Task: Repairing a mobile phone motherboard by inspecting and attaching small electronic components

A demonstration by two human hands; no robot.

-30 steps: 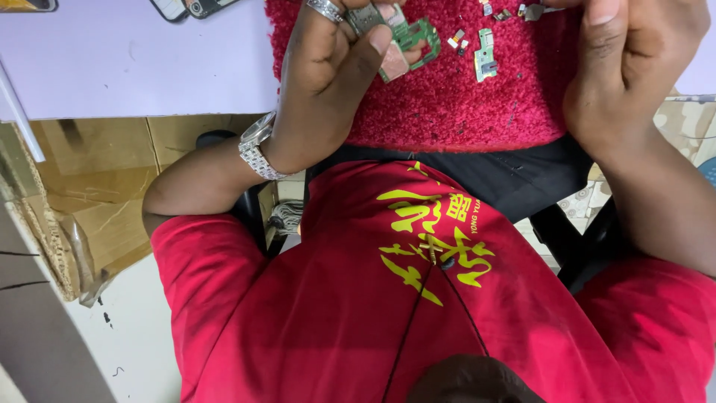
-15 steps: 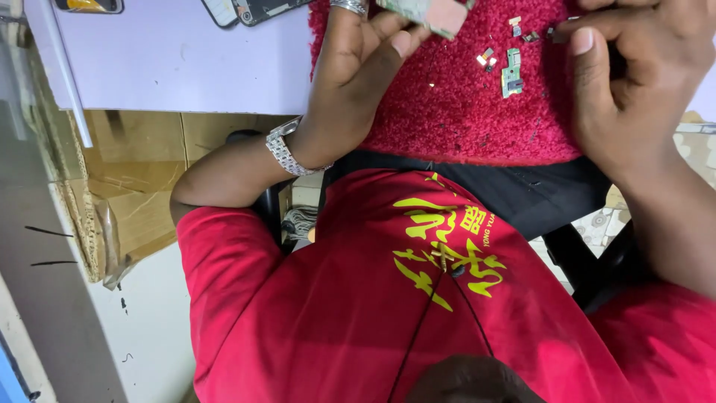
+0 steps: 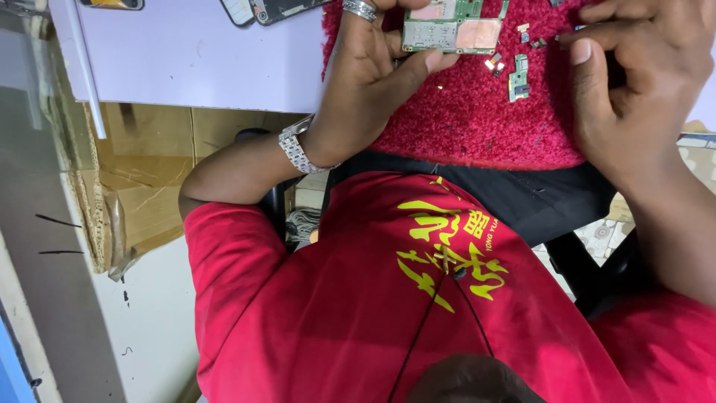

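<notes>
Head view: the left hand [image 3: 373,82] grips a green circuit board [image 3: 453,26] over the red mat [image 3: 477,119] on the counter [image 3: 201,60]. The right hand [image 3: 641,82] is curled; its contents cannot be told. Judged step: board handling, demanding fine fingertip control. Small loose components [image 3: 519,78] lie beside the board. No packages visible.

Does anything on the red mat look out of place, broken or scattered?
Yes. Several small parts lie loose and scattered on the red mat, right of the green circuit board that the left hand holds. They are unsorted and in no tray. The right hand is close beside them.
</notes>
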